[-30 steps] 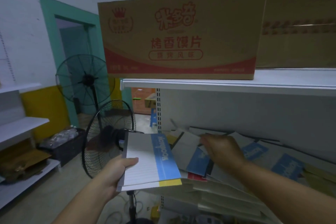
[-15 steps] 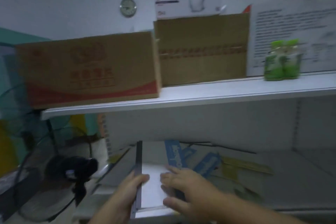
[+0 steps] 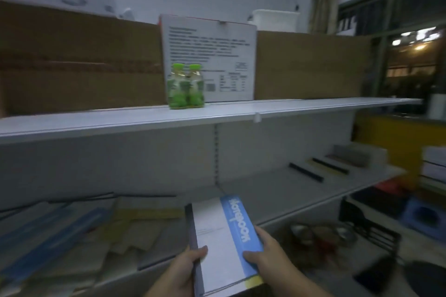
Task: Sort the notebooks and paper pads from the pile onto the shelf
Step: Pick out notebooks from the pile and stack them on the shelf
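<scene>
A white notebook [image 3: 217,236] with a blue band along its right side is held flat in front of me, over the front edge of the lower shelf [image 3: 277,190]. My left hand [image 3: 179,270] grips its dark spine edge, thumb on the cover. My right hand [image 3: 268,255] grips the blue side, thumb on top. A loose pile of notebooks and pads [image 3: 79,231] lies on the left part of the lower shelf. Several sorted notebooks [image 3: 321,167] lie in a row at the shelf's far right end.
The upper shelf [image 3: 217,113] carries brown cardboard boxes [image 3: 311,65], a white printed box [image 3: 210,55] and two green-capped bottles [image 3: 185,87]. Below the shelf on the right are a dark crate [image 3: 369,229] and bowls [image 3: 321,231].
My view has swung right along the shelf. The notebook, first held by my left hand alone, is now gripped in both hands and carried right, away from the pile.
</scene>
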The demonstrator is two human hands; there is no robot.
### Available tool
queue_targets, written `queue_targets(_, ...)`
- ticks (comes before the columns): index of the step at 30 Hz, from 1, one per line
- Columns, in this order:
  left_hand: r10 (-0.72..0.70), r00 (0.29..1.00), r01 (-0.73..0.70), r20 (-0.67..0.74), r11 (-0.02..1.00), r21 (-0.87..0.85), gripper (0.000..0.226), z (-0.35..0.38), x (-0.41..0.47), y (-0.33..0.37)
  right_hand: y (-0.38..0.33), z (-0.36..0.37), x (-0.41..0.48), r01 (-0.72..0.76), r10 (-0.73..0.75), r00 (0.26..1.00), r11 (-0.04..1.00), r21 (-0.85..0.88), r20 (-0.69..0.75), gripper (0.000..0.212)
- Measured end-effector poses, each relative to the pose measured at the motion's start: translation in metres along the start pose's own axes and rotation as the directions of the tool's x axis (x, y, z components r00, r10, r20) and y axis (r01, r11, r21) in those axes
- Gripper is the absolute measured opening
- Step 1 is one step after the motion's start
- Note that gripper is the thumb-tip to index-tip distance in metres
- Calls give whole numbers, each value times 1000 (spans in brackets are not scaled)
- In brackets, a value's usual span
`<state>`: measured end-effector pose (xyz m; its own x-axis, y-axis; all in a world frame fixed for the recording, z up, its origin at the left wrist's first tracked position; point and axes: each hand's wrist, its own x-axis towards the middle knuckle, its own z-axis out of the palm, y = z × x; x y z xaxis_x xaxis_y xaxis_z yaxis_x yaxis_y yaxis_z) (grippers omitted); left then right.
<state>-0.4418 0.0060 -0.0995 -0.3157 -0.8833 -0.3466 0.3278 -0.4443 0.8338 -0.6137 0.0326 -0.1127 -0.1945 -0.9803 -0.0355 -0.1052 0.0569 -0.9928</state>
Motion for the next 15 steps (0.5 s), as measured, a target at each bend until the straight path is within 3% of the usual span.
queue_targets(5, -177, 964, 170, 198, 984, 53, 26, 67, 40, -32, 17, -85, 3, -66, 68, 989, 998, 22, -128, 43)
queue_targets(9, -200, 966, 197, 162, 980, 33, 27, 129, 82, -53, 26, -143, 31, -108, 101, 980, 994, -29, -170, 41)
queue_targets(15, -196, 963, 194, 184, 981, 27, 25, 203, 178, -75, 39, -233, 90, -237, 217, 963, 964, -123, -158, 56)
